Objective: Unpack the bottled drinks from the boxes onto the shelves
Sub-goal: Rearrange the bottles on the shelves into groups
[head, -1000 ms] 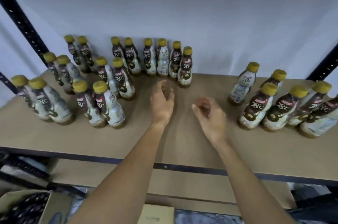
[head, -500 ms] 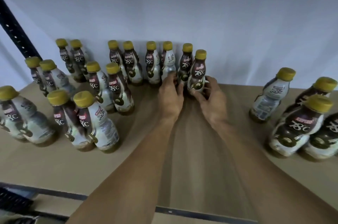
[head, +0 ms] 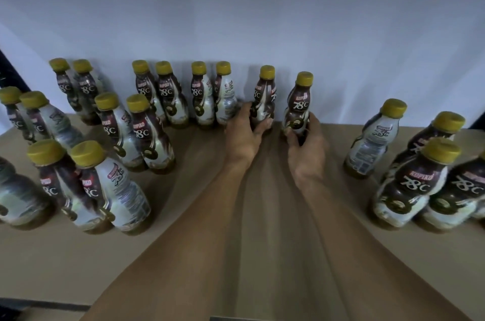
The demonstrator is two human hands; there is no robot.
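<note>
Brown and white coffee bottles with yellow caps stand on a brown shelf board (head: pixel 204 236). My left hand (head: pixel 242 137) grips the base of one upright bottle (head: pixel 263 96) near the back wall. My right hand (head: pixel 305 145) grips the lower part of a second upright bottle (head: pixel 299 105) just to its right. The two held bottles stand a little apart. Both forearms reach in from the front edge.
Several bottles (head: pixel 168 100) line the back and left of the shelf in pairs. A closer pair (head: pixel 91 184) stands at the front left. Another cluster (head: pixel 414 179) fills the right side. A white wall (head: pixel 262 19) closes the back.
Both hands reached forward from mid-shelf to the two rightmost back bottles and took hold of them. The two bottles now stand further apart, and the camera has moved closer.
</note>
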